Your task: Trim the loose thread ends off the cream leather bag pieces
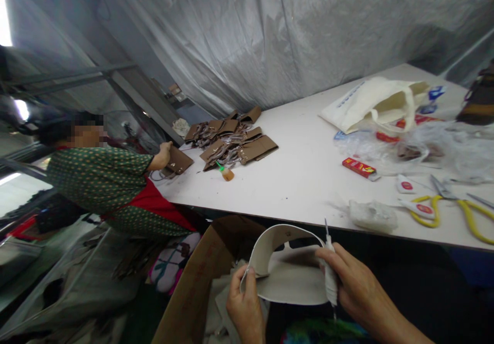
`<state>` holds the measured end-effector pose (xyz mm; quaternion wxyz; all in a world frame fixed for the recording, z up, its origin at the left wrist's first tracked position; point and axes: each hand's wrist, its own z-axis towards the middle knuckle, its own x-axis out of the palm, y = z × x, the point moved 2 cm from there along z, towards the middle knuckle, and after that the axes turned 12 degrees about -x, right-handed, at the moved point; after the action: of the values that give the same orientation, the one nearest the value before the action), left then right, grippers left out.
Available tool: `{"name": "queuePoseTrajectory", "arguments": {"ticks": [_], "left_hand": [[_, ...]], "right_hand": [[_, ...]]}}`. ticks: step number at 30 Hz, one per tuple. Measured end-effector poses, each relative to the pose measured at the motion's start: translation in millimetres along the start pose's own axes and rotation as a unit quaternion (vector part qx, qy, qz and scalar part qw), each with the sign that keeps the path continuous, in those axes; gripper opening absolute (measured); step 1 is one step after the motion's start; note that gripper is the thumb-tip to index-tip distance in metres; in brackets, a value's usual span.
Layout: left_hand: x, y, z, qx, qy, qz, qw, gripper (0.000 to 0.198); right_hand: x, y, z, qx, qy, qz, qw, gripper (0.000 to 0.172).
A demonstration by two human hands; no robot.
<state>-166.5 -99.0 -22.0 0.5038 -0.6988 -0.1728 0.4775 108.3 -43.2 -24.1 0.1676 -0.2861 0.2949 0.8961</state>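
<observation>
A beige leather-like bag piece, bent into an open loop with a cut-out slot in its upper wall, is held over a cardboard box. My left hand pinches its left edge between thumb and fingers. In my right hand is a thin pointed tool, its handle wrapped in white and metal tips showing at both ends. It stands roughly upright against the piece's right edge, where my right fingers also meet the piece. Inside the cardboard box, more beige pieces lie below my left hand.
On the white table are yellow-handled scissors, a red small box, a clear plastic bundle, a cream tote bag, several brown bags and a small glue bottle. A co-worker at left handles a brown bag.
</observation>
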Motion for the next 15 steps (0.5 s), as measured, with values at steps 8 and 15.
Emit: {"name": "queuePoseTrajectory", "arguments": {"ticks": [8,15], "left_hand": [[0.7,-2.0,-1.1,-0.003,-0.004,-0.009,1.000,0.041],[0.0,-3.4,-2.1,0.002,-0.002,-0.011,1.000,0.041]], "right_hand": [[-0.2,-0.7,-1.8,-0.005,-0.007,0.004,1.000,0.070],[-4.7,2.0,2.6,0.004,-0.016,0.009,1.000,0.065]]}}
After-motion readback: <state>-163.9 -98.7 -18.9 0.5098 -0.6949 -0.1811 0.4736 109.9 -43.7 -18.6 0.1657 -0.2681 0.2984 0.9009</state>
